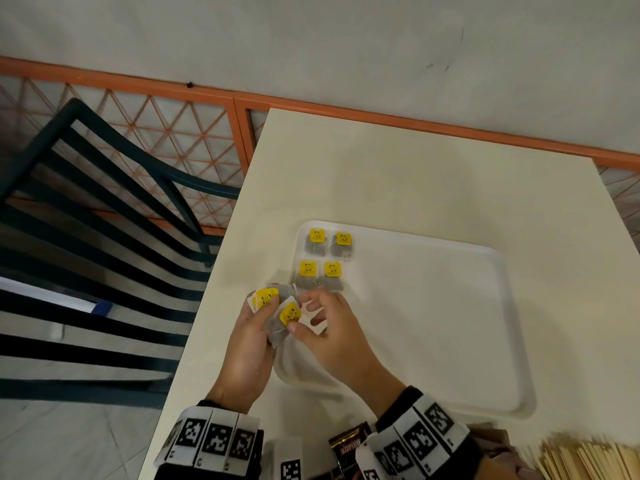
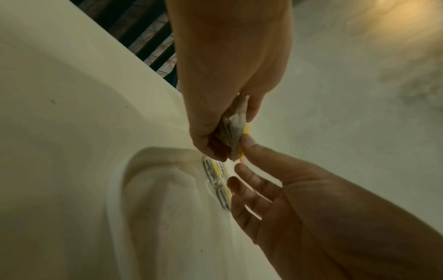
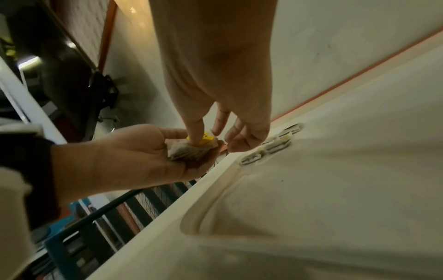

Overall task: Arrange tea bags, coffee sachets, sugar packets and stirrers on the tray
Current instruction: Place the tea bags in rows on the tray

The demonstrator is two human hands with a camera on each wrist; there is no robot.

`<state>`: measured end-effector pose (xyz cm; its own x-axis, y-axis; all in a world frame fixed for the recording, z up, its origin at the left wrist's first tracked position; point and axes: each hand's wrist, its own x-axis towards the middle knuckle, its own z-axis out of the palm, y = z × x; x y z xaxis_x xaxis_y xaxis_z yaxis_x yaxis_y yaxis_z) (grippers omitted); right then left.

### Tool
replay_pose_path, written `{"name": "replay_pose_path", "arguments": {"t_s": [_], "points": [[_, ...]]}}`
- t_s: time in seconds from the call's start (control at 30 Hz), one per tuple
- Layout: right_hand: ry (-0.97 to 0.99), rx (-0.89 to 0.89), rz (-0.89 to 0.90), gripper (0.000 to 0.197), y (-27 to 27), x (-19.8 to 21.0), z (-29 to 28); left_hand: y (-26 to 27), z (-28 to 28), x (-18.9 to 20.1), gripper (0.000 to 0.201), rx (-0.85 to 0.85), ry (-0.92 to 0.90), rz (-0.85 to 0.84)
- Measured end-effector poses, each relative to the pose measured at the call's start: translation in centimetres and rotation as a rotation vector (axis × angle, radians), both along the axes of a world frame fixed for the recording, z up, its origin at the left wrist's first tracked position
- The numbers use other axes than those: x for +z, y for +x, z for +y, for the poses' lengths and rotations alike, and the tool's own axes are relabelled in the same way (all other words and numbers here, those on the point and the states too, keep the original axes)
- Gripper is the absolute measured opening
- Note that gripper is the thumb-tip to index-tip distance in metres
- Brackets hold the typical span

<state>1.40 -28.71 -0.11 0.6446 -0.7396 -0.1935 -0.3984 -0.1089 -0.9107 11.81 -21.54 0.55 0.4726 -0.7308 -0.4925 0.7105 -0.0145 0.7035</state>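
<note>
My left hand (image 1: 258,317) grips a small bunch of grey tea bags (image 1: 273,299) with yellow tags, just above the white tray's (image 1: 512,393) near left corner. My right hand (image 1: 306,315) pinches the front tea bag (image 1: 289,315) of that bunch between thumb and forefinger. Several tea bags (image 1: 323,259) lie in rows in the tray's far left corner. In the left wrist view, my left hand (image 2: 223,132) holds the bunch (image 2: 233,130) and the right hand (image 2: 242,151) touches it. In the right wrist view, my right hand's (image 3: 210,138) forefinger rests on a yellow tag (image 3: 206,140) in my left hand (image 3: 143,151).
A dark coffee sachet (image 1: 348,448) and a heap of wooden stirrers (image 1: 588,459) lie at the table's near edge. The table's left edge (image 1: 207,306) runs close beside my left hand. A dark slatted chair (image 1: 104,237) stands to the left, before an orange railing (image 1: 242,133).
</note>
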Motion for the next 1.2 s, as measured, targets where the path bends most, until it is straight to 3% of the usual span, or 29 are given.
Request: {"name": "replay_pose_path", "arguments": {"t_s": [0.13,0.27,0.37,0.53,0.67,0.8,0.87,0.93,1.07,1.2], "points": [[-0.028,0.021,-0.003,0.022,0.0,-0.3,0.8,-0.4,0.4,0.1,0.018,0.003,0.009,0.011],[0.223,-0.01,-0.118,0.022,0.0,0.4,0.7,-0.1,0.7,0.1,0.017,0.018,0.03,-0.046],[0.302,-0.033,-0.126,0.019,-0.3,0.3,0.0,0.2,1.2,0.1,0.018,0.083,0.061,-0.094],[0.19,-0.13,0.027,0.024,-0.5,-1.5,-1.1,0.6,3.0,-0.4,0.024,0.155,0.104,-0.072],[0.201,-0.248,0.036,0.031,0.8,-2.5,-1.4,0.5,3.6,-0.6,0.023,0.162,0.134,-0.08],[-0.079,-0.147,0.155,0.04,1.7,-2.1,-1.5,0.9,4.0,-0.6,0.028,0.165,0.147,-0.097],[-0.35,-0.036,0.222,0.035,1.2,-1.7,-1.4,1.2,4.2,-0.6,0.03,0.166,0.141,-0.107],[-0.493,0.098,0.251,0.025,0.7,-1.4,-1.0,1.3,4.4,-0.6,0.03,0.172,0.135,-0.11],[-0.562,0.333,0.333,0.024,0.3,-2.0,-0.1,1.1,4.2,-0.8,0.033,0.161,0.149,-0.107],[-0.538,0.322,0.337,0.026,0.4,-2.3,-0.2,0.6,3.8,-0.7,0.034,0.135,0.152,-0.108]]}}
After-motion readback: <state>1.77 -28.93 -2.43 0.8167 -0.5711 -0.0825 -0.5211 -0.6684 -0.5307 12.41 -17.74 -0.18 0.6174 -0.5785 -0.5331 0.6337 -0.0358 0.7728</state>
